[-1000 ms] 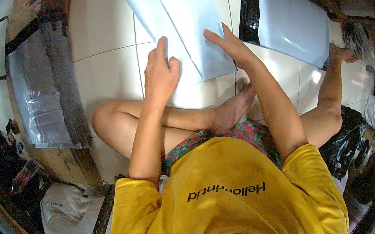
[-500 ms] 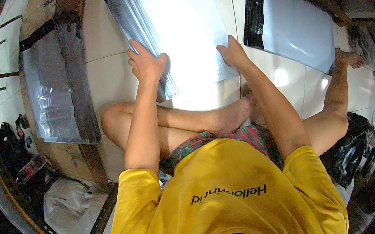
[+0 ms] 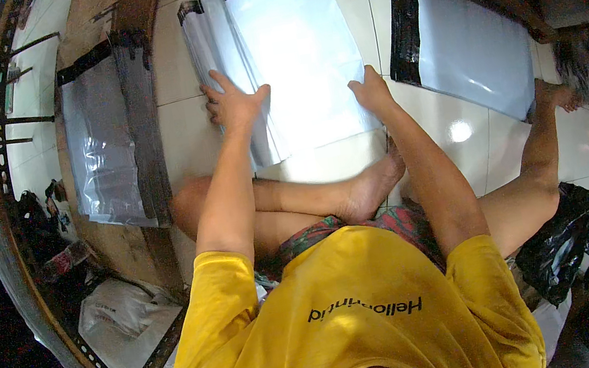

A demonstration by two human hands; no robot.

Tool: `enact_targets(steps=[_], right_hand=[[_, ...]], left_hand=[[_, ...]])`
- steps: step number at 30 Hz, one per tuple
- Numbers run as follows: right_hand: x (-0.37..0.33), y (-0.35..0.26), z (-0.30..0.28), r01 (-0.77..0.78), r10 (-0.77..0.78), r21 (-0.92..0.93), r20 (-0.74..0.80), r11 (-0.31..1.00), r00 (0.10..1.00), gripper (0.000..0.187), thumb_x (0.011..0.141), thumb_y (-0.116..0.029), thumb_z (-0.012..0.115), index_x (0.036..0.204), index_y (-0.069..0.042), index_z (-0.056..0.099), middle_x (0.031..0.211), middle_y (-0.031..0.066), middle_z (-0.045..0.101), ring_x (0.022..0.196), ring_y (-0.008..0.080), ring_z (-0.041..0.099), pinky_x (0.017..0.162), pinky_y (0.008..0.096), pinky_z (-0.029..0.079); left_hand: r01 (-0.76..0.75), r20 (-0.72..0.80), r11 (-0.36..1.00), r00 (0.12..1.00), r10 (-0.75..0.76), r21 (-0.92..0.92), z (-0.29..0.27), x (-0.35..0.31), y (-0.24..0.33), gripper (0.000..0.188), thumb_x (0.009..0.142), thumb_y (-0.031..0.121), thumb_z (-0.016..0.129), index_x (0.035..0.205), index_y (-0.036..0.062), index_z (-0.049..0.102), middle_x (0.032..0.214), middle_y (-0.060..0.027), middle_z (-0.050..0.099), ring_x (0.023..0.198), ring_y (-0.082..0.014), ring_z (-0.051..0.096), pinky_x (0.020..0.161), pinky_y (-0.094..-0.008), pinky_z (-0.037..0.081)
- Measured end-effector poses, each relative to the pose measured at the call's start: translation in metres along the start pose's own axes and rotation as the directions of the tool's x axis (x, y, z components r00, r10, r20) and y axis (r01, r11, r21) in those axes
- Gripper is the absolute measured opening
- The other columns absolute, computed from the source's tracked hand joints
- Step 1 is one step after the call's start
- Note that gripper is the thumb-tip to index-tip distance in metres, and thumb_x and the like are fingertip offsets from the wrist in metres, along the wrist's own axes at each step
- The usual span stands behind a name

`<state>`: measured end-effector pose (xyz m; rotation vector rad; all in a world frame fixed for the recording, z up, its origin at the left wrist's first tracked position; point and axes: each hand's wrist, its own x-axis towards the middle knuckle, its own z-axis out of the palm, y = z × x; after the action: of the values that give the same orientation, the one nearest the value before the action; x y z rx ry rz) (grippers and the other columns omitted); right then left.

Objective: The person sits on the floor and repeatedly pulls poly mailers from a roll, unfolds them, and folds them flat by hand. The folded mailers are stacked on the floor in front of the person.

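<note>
Since the frame a second ago, the stack of pale plastic mailer bags (image 3: 303,67) has come lower between the hands, bringing its dark top strip into view; the left hand (image 3: 236,107), fairly wide, holds its bunched left edge, while the right hand (image 3: 373,97) pinches the right edge. Two piles look already laid flat, the grey pile (image 3: 101,153) left of the left hand and the pale pile (image 3: 472,40) right of the right hand, while the held one seems uneven still. The mailers look flat, and what the black plastic bag (image 3: 562,242) below the right hand contains cannot be told.
</note>
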<state>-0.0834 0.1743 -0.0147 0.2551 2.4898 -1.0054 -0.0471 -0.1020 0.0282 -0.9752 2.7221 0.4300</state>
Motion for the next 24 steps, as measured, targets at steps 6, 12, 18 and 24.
enact_targets(steps=[6, 12, 18, 24], right_hand=[[0.0, -0.006, 0.004, -0.025, 0.025, 0.022, 0.008, 0.999, 1.0, 0.054, 0.086, -0.021, 0.069, 0.127, 0.008, 0.05, 0.122, 0.0339, 0.063, 0.117, 0.046, 0.063, 0.101, 0.049, 0.049], [-0.006, 0.002, 0.001, 0.107, -0.102, 0.119, -0.045, 0.987, 0.994, 0.067, 0.089, -0.02, 0.067, 0.145, 0.003, 0.037, 0.127, 0.0329, 0.062, 0.12, 0.0456, 0.061, 0.104, 0.0476, 0.048], [0.002, 0.022, 0.011, 0.178, -0.173, 0.135, -0.044, 0.975, 0.984, 0.071, 0.093, -0.017, 0.06, 0.157, -0.01, 0.029, 0.135, 0.0334, 0.057, 0.128, 0.0431, 0.056, 0.109, 0.0445, 0.043], [-0.002, 0.012, 0.001, 0.136, -0.129, 0.138, -0.055, 0.981, 0.99, 0.056, 0.094, -0.014, 0.057, 0.149, -0.009, 0.048, 0.136, 0.0282, 0.059, 0.127, 0.0406, 0.057, 0.109, 0.0433, 0.043]], left_hand=[[0.087, 0.019, 0.899, 0.996, -0.088, -0.43, 0.019, 0.074, -0.098, 0.112, 0.079, 0.053, 0.074, 0.16, 0.0041, 0.012, 0.151, -0.0338, 0.036, 0.132, -0.0467, 0.049, 0.107, -0.058, 0.042], [0.2, 0.193, 0.849, 0.974, -0.119, -0.49, -0.023, 0.058, -0.07, 0.099, 0.085, 0.065, 0.064, 0.144, -0.0113, 0.04, 0.144, -0.0317, 0.047, 0.125, -0.043, 0.056, 0.105, -0.0499, 0.046], [0.044, -0.108, 0.92, 0.99, -0.093, -0.388, 0.037, 0.064, -0.074, 0.054, 0.086, 0.028, 0.054, 0.122, -0.0118, 0.057, 0.122, -0.0359, 0.061, 0.118, -0.0494, 0.057, 0.104, -0.0543, 0.044], [0.042, -0.093, 0.824, 0.989, -0.114, -0.565, 0.014, 0.054, -0.072, 0.046, 0.088, 0.02, 0.05, 0.125, -0.0074, 0.057, 0.118, -0.0326, 0.063, 0.111, -0.0465, 0.062, 0.097, -0.0518, 0.048]])
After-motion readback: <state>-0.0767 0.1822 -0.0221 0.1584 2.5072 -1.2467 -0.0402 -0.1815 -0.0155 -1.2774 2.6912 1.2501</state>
